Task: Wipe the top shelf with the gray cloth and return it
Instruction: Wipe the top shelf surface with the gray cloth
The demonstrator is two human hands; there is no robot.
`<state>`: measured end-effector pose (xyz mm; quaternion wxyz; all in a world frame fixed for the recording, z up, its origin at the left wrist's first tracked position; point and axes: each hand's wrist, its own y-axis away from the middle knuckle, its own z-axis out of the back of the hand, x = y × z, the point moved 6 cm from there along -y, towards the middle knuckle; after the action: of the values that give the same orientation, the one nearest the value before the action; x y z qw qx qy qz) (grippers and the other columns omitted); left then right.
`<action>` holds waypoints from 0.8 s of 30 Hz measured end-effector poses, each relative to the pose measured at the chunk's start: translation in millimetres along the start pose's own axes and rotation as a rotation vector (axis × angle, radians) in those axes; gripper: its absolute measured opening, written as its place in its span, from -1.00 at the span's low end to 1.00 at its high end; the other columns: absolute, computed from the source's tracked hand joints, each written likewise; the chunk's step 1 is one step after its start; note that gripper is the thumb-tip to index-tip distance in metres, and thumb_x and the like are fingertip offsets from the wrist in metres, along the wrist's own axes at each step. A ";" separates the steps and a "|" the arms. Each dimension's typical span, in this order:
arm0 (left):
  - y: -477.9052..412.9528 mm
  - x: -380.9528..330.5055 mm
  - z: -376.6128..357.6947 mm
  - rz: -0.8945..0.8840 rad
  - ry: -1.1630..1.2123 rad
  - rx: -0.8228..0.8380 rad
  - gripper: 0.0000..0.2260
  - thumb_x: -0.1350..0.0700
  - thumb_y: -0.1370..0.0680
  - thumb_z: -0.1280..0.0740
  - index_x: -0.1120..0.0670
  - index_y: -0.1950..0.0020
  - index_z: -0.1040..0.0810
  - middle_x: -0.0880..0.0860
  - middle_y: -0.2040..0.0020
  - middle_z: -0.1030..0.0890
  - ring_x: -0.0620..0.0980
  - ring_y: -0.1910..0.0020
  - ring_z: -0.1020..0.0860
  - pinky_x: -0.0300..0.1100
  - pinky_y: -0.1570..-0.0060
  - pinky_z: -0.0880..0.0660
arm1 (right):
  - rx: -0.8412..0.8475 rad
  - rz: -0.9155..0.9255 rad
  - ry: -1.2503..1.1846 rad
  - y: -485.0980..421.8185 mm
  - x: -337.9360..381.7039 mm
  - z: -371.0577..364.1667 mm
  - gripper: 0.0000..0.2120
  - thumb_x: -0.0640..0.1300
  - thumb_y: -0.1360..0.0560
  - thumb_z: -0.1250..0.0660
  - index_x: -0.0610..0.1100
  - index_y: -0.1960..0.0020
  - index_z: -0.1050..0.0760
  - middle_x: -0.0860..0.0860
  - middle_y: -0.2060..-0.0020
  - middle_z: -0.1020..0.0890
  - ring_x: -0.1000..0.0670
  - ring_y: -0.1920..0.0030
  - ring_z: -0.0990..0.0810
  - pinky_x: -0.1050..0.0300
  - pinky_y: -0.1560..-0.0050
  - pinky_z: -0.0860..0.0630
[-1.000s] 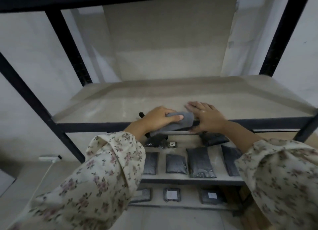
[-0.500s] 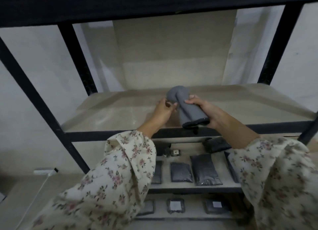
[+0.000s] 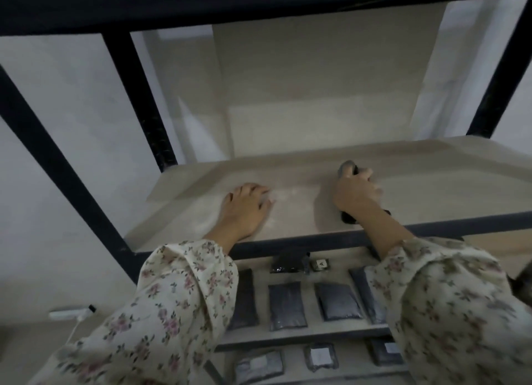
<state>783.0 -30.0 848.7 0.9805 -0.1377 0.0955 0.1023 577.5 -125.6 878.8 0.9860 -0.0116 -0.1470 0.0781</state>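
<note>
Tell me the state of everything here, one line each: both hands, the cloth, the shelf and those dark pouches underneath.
left hand: rests palm down on the shelf, holds nothing.
right hand: fingers curled round the gray cloth, holding it down on the shelf.
gray cloth: bunched up, mostly hidden under the right hand.
shelf: bears both hands and the cloth.
dark pouches: lie flat in a row on the level below.
</note>
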 end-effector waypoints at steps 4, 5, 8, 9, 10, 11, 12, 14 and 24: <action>-4.8 20.7 1.9 -0.033 0.019 0.005 -0.60 -0.16 -0.57 0.00 -0.13 -0.38 -0.29 -0.02 -0.40 -0.32 0.04 -0.35 -0.28 -0.02 -0.33 -0.18 | -0.005 0.126 -0.073 -0.2 66.6 -23.4 -0.56 -0.18 -0.55 -0.03 -0.13 -0.41 -0.06 -0.32 -0.33 -0.23 -0.40 -0.28 -0.27 -0.25 -0.24 -0.35; -5.7 24.4 2.3 -0.035 0.013 0.003 -0.60 -0.16 -0.57 0.00 -0.13 -0.38 -0.29 -0.02 -0.40 -0.32 0.05 -0.36 -0.28 -0.02 -0.33 -0.18 | 0.022 0.179 -0.117 0.3 82.1 -31.8 -0.58 -0.16 -0.55 -0.02 -0.10 -0.40 -0.09 -0.31 -0.32 -0.24 -0.38 -0.27 -0.28 -0.25 -0.23 -0.36; -9.2 34.1 2.3 -0.058 0.018 0.006 -0.60 -0.17 -0.57 -0.01 -0.13 -0.39 -0.29 -0.01 -0.41 -0.32 0.05 -0.37 -0.28 -0.03 -0.35 -0.17 | 0.084 0.330 -0.140 -18.4 105.1 -38.4 -0.60 -0.08 -0.56 -0.05 -0.03 -0.39 -0.10 -0.29 -0.31 -0.28 -0.37 -0.26 -0.33 -0.22 -0.26 -0.34; -10.3 37.1 2.5 -0.066 0.035 0.010 -0.60 -0.17 -0.57 -0.01 -0.13 -0.39 -0.29 -0.01 -0.41 -0.32 0.05 -0.37 -0.27 -0.03 -0.36 -0.17 | 0.071 0.318 -0.136 -33.5 100.0 -32.9 -0.57 -0.07 -0.57 -0.06 -0.03 -0.41 -0.08 -0.32 -0.32 -0.29 -0.36 -0.28 -0.33 -0.21 -0.28 -0.33; -11.5 40.3 2.6 -0.070 0.054 0.012 -0.60 -0.17 -0.57 -0.01 -0.13 -0.39 -0.30 -0.01 -0.41 -0.31 0.05 -0.37 -0.27 -0.03 -0.37 -0.16 | 0.030 0.263 -0.132 -50.4 88.9 -25.1 -0.55 -0.08 -0.57 -0.07 -0.03 -0.43 -0.06 -0.34 -0.33 -0.28 -0.36 -0.28 -0.33 -0.22 -0.28 -0.33; -12.2 42.0 2.3 -0.074 0.068 0.012 -0.59 -0.17 -0.57 -0.01 -0.13 -0.39 -0.30 -0.01 -0.41 -0.31 0.05 -0.37 -0.27 -0.04 -0.37 -0.15 | -0.019 0.178 -0.122 -65.9 73.4 -16.6 -0.53 -0.09 -0.57 -0.08 -0.03 -0.43 -0.04 -0.33 -0.33 -0.26 -0.36 -0.29 -0.33 -0.24 -0.27 -0.34; -12.4 43.6 1.8 -0.076 0.076 0.013 -0.59 -0.17 -0.56 0.00 -0.13 -0.39 -0.30 -0.01 -0.41 -0.31 0.05 -0.38 -0.27 -0.04 -0.37 -0.15 | -0.053 0.098 -0.101 -76.7 58.8 -12.4 -0.53 -0.11 -0.56 -0.09 -0.04 -0.44 -0.04 -0.32 -0.34 -0.24 -0.36 -0.30 -0.31 -0.25 -0.27 -0.34; -13.9 45.9 0.4 -0.072 0.080 0.006 -0.58 -0.18 -0.55 0.00 -0.14 -0.39 -0.30 -0.02 -0.41 -0.32 0.04 -0.37 -0.27 -0.04 -0.37 -0.14 | -0.049 0.027 -0.023 -82.7 50.7 -18.3 -0.55 -0.15 -0.57 -0.05 -0.16 -0.43 -0.08 -0.31 -0.38 -0.20 -0.35 -0.34 -0.26 -0.25 -0.30 -0.31; -17.7 48.7 -3.8 -0.080 0.045 -0.021 -0.51 -0.22 -0.52 0.07 -0.11 -0.40 -0.26 -0.02 -0.43 -0.29 0.03 -0.39 -0.25 -0.05 -0.37 -0.14 | -0.082 0.331 -0.067 -126.3 103.5 -25.5 -0.61 -0.05 -0.50 -0.20 -0.11 -0.31 -0.34 -0.24 -0.17 -0.37 -0.29 -0.15 -0.40 -0.08 -0.08 -0.42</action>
<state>833.2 -39.2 839.1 0.9799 -0.1539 0.1111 0.0611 701.8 -234.0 890.0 0.9529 -0.0735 -0.1790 0.2337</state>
